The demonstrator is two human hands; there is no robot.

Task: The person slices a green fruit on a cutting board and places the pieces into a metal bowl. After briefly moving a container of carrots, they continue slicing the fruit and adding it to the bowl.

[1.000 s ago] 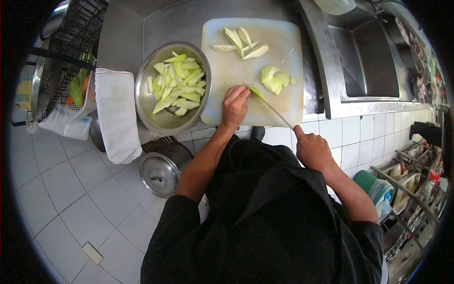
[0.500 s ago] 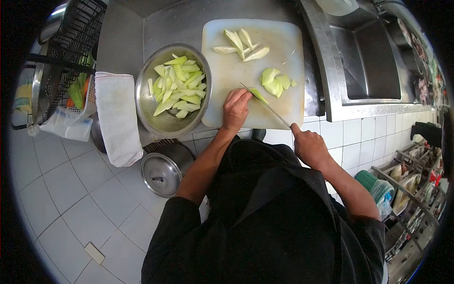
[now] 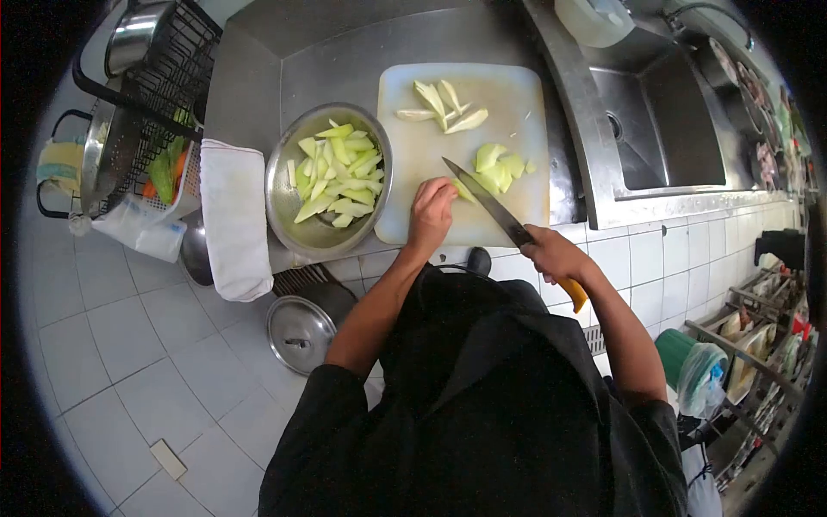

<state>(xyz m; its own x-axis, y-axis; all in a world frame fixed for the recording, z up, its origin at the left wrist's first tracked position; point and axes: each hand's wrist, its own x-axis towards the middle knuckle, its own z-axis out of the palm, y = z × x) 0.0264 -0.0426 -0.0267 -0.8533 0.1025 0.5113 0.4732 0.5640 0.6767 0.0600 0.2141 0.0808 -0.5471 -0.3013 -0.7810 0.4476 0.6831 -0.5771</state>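
My right hand (image 3: 556, 256) is wrapped round the yellow handle of a kitchen knife (image 3: 489, 201). Its blade slants across the cutting board (image 3: 413, 155), tip pointing away from me. Curled fingers of my left hand (image 3: 433, 211) hold a pale green vegetable piece (image 3: 463, 189) on the board, left of the blade. Right of the blade lie several cut pale green chunks (image 3: 498, 167). Farther back on the board are several whitish, slender pieces (image 3: 448, 108). Left of the board, a metal bowl (image 3: 280, 202) holds many cut green pieces (image 3: 340, 177).
A white towel (image 3: 234, 220) hangs over the counter's left edge. The metal sink (image 3: 668, 138) is on the right, with a white plastic container (image 3: 594, 21) behind it. A black rack (image 3: 177, 60) stands far left. Below the bowl is a lidded pot (image 3: 300, 336).
The knife has turned so its broad blade face shows, and its handle has come into sight beneath my right hand. My left hand stays by the vegetable piece. The camera view has shifted slightly.
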